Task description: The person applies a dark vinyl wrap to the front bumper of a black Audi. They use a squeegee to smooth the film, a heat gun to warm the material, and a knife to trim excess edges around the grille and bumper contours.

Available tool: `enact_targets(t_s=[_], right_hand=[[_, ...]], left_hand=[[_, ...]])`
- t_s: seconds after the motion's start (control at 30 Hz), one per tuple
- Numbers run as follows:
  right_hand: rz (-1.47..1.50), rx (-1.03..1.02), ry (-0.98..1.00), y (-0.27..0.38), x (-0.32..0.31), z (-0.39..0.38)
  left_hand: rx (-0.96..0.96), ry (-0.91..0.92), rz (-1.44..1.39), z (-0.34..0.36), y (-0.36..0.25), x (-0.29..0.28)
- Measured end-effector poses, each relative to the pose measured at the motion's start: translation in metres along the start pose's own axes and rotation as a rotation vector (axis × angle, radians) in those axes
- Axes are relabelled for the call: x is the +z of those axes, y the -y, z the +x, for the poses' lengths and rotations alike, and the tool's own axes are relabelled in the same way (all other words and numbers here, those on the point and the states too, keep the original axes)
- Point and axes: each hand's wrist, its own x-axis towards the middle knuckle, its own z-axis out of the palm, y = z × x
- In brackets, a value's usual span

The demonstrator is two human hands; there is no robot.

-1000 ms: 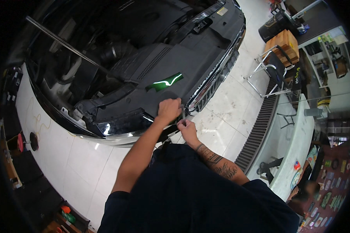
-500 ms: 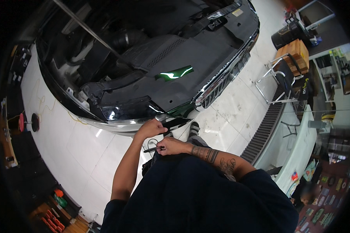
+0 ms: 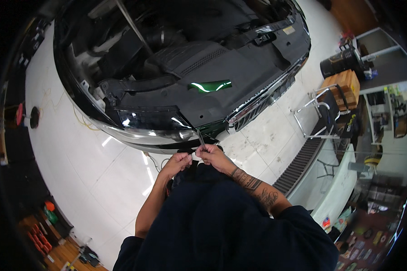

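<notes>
Just in front of my body, my left hand (image 3: 178,163) is closed in a pinch, close to the right. A small dark bit shows between the two hands, too small to name. My right hand (image 3: 211,158) grips a slim, grey, pen-like tool (image 3: 201,140) that points up and away from me. Beyond them is the front corner of a dark car, with its headlight (image 3: 144,118) and a chrome-edged grille (image 3: 257,106). A glossy green piece of film or strip (image 3: 210,86) lies on the black cover (image 3: 167,104) under the raised hood.
A metal prop rod (image 3: 133,25) crosses the engine bay. To the right stand a chair with a metal frame (image 3: 316,113), a wooden block (image 3: 341,88) and a dark floor grate (image 3: 298,167). A yellowish cord (image 3: 83,119) lies on the white tiled floor (image 3: 106,169) at left.
My left hand has drawn back from the bumper corner towards me. The right hand has moved up and right, its tool now pointing away from me. The view has shifted slightly.
</notes>
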Motion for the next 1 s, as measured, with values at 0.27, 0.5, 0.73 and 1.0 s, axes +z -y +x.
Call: enact_targets(t_s=[0.27,0.5,0.73,1.0], right_hand=[[-0.905,-0.469,-0.242,0.042,-0.046,0.018],[-1.401,-0.658,0.086,0.125,-0.058,0.054],[-1.583,-0.69,0.383,0.155,-0.069,0.094],[-1.691,-0.702,0.402,0.153,-0.072,0.108]], left_hand=[[-0.076,-0.739,0.41,-0.02,0.036,0.009],[-0.147,-0.741,0.439,-0.004,-0.013,0.076],[0.139,-1.228,0.203,0.075,-0.019,0.143],[0.243,-1.803,0.011,0.144,-0.04,0.186]])
